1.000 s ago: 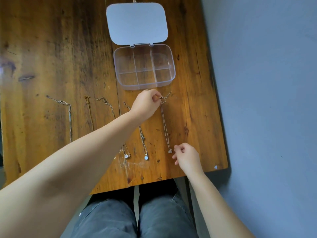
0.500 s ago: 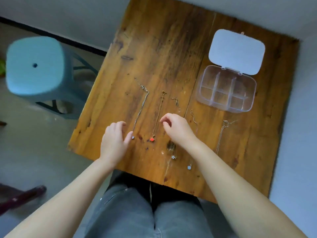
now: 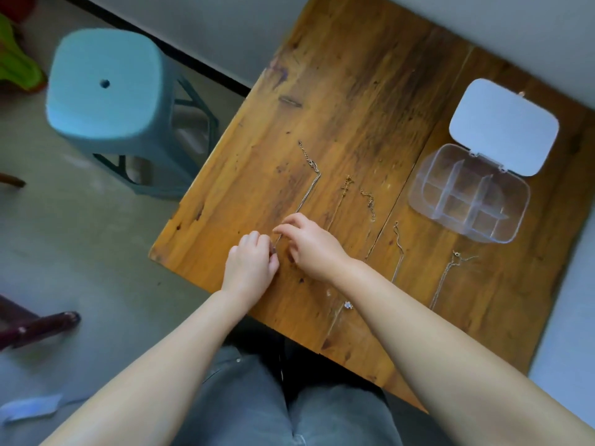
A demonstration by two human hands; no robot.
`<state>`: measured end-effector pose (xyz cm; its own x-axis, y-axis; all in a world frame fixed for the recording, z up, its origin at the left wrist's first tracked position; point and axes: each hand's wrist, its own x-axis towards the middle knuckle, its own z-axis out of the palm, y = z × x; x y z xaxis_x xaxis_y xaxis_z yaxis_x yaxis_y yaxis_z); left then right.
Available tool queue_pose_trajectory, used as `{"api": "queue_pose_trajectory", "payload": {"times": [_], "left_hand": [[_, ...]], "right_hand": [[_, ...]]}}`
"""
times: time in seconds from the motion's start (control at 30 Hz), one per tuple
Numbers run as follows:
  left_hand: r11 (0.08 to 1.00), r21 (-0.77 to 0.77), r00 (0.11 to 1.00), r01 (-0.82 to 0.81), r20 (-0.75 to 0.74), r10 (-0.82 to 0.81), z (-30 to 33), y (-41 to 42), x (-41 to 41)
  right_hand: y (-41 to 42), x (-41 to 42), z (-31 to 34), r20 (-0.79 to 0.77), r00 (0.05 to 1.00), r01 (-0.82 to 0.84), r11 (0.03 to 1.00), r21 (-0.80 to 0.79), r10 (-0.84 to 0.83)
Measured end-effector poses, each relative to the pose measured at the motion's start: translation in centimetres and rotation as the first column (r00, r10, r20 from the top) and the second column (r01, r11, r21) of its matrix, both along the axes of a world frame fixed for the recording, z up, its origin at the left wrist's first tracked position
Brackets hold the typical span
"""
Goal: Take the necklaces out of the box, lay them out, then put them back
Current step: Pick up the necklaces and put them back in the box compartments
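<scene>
A wooden table [image 3: 370, 101] carries a clear compartment box [image 3: 468, 196] near its far right corner, lid [image 3: 504, 127] folded back, every compartment empty. Five necklaces lie in a row along the near edge. Both hands meet at the leftmost necklace [image 3: 310, 185]: the left hand [image 3: 251, 268] and right hand [image 3: 310, 246] pinch its lower end.

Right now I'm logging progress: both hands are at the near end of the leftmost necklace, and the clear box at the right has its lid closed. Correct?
Not quite. In the head view the clear box has its lid open, swung back flat. The left hand and right hand are at the near end of the leftmost necklace.
</scene>
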<state>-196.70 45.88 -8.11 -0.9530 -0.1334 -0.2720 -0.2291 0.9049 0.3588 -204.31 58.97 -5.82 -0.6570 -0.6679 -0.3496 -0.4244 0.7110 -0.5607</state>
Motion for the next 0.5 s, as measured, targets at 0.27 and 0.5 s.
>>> {"api": "queue_pose_trajectory", "payload": {"times": [0.27, 0.5], "left_hand": [[0.99, 0.139, 0.993, 0.036, -0.114, -0.02, 1.7, 0.2, -0.8], [0.949, 0.295, 0.924, -0.114, -0.319, 0.21, 5.9, 0.9, -6.3]], "right_hand": [[0.0, -0.4, -1.1, -0.057, 0.996, -0.06, 0.998, 0.021, 0.061], [7.2, -3.9, 5.7, 0.319, 0.769, 0.638, 0.7, -0.32, -0.554]]}}
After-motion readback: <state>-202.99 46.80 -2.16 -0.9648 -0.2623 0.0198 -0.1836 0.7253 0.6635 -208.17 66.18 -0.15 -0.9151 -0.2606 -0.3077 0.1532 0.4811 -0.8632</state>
